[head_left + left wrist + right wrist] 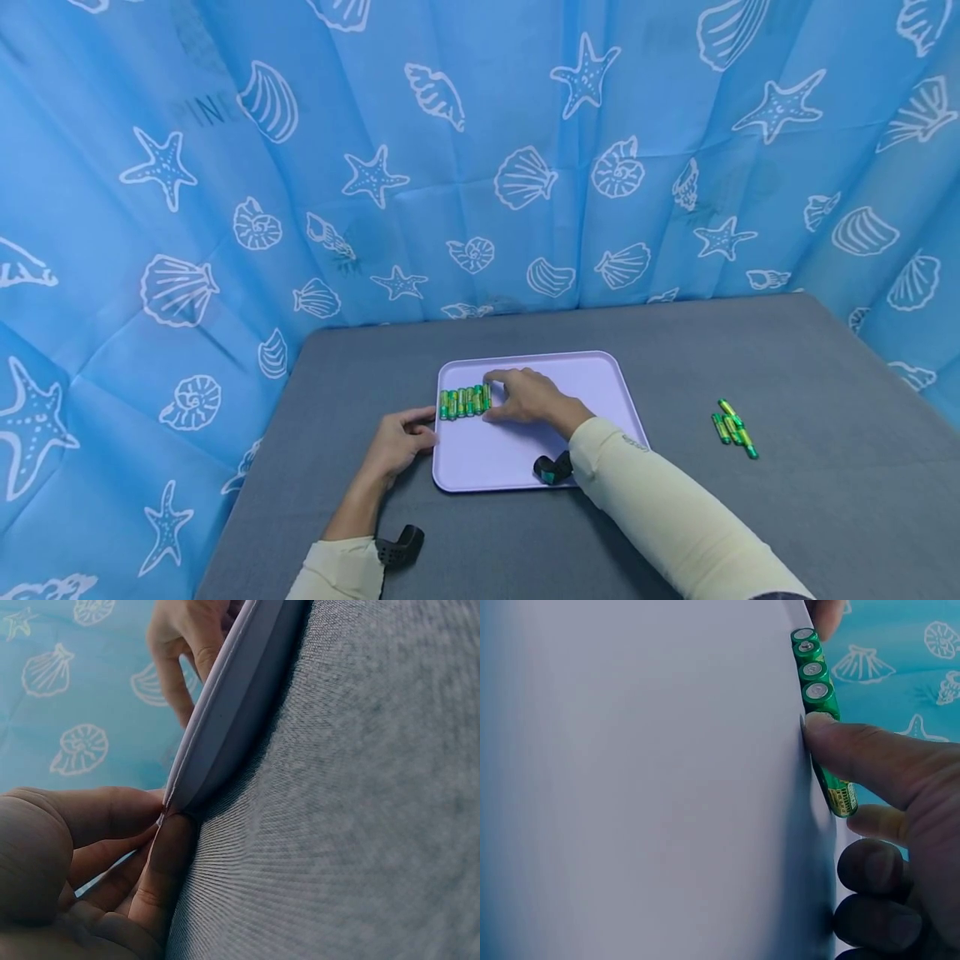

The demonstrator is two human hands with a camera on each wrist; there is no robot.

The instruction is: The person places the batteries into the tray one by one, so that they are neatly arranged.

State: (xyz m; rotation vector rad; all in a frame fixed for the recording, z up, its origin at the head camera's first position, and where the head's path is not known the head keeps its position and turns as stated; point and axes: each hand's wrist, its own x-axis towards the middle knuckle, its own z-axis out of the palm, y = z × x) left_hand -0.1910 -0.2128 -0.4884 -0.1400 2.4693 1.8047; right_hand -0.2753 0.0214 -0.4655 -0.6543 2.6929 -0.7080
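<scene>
The right hand (528, 395) is narrowed around a battery, holding the end battery (487, 397) of a row lengthwise, thumb at its near end and forefinger at its far end. The left hand (401, 442) pinches the rim of the tray (502, 454), thumb above and a finger lower down against the edge.

Between the two hands, inside the tray, lies the row of batteries (465, 402), green with yellow, set side by side with their ends toward the person. The row starts at the tray wall by the left fingertips and runs to the right hand's grip. The tray is pale lilac, with rounded corners and a low raised rim; its floor stretches nearer than the row and on past the right hand to the far and right walls. The right sleeve (675, 508) crosses the near right corner.

Well to the right of the right hand, outside the tray, a loose cluster of batteries (733, 428) lies on the grey tabletop (810, 400), with a broad stretch of cloth between it and the tray. More tabletop runs left of the left hand to its side edge. Beyond both hands, the far edge meets a blue curtain (525, 250) printed with shells and starfish.
</scene>
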